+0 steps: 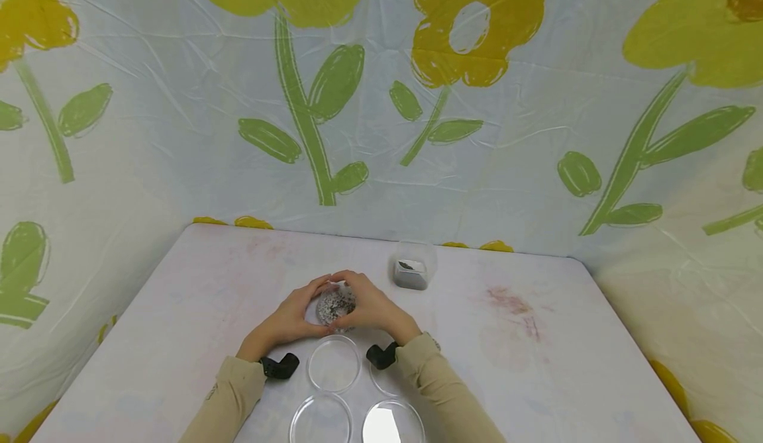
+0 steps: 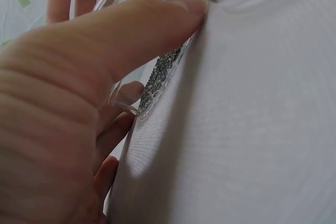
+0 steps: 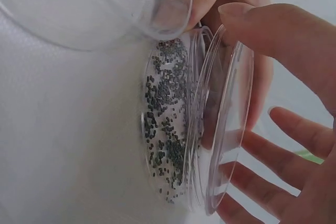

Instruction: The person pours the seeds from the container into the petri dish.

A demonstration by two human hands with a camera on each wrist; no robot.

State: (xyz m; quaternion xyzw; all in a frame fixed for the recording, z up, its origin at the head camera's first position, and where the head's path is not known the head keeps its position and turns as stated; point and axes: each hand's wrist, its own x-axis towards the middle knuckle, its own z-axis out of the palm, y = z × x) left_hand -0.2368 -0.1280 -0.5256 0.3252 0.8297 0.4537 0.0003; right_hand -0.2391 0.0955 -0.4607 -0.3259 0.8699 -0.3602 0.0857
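A round clear petri dish (image 3: 170, 124) with small dark granules strewn over its bottom stands close over the table in the right wrist view. My left hand (image 1: 296, 312) grips its side, with the thumb (image 2: 152, 24) along the near edge and the other fingers behind. From the other side, my right hand (image 1: 378, 310) holds the clear lid (image 3: 231, 124) by its rim between thumb and fingertips. The lid overlaps the dish in this view, lying close against it. In the head view both hands ring the dish, and the speckled granules (image 1: 336, 302) show between them.
Several clear petri dishes lie nearer the body, among them one dish (image 1: 334, 363) just in front of the hands and another (image 1: 393, 423) under a bright reflection. A clear container (image 1: 410, 276) with dark grey contents stands behind. Flowered cloth (image 1: 381, 185) walls the table's far edge.
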